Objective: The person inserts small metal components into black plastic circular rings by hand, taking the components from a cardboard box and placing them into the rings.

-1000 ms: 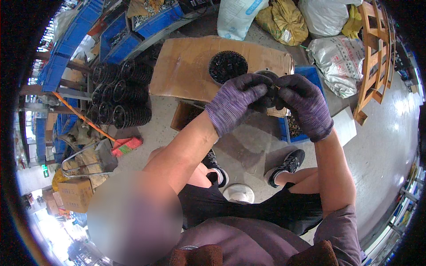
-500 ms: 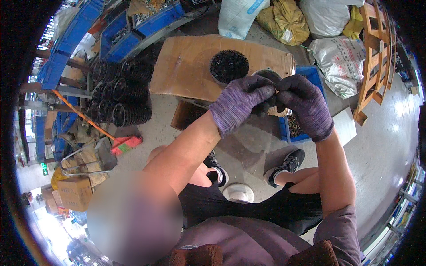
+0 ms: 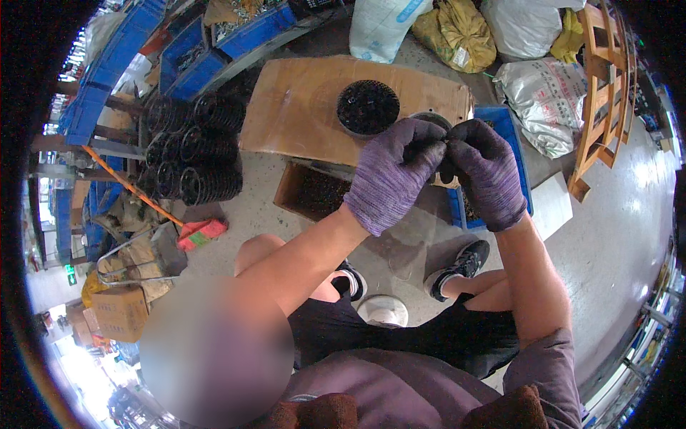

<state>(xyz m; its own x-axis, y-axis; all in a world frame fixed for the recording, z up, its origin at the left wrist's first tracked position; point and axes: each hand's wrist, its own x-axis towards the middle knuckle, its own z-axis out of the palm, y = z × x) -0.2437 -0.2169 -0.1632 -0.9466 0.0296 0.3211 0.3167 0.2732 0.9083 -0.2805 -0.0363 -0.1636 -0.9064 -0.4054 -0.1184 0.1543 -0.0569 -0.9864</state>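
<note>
My left hand (image 3: 397, 175), in a purple knitted glove with dark fingers, is closed in a pinch. It meets the fingertips of my right hand (image 3: 491, 175), gloved alike and also pinching. Whatever they hold between them is small, dark and mostly hidden by the fingers. Just beyond my left hand, a round tub (image 3: 368, 107) full of small black parts stands on a flat cardboard sheet (image 3: 293, 107). Beside it a second round container (image 3: 431, 116) shows only its rim, the rest covered by my hands. A blue crate (image 3: 509, 129) with small parts lies under my right hand.
An open cardboard box (image 3: 291, 187) of small dark parts sits on the floor left of my hands. Stacked black ring-shaped items (image 3: 193, 146) stand further left, near an orange-handled broom (image 3: 204, 232). Sacks (image 3: 543, 104) and a wooden pallet (image 3: 604, 107) fill the far right.
My left hand has turned and shifted a little right and nearer to me. My right hand has drawn slightly left, its fingers more curled. Fingertips still meet.
</note>
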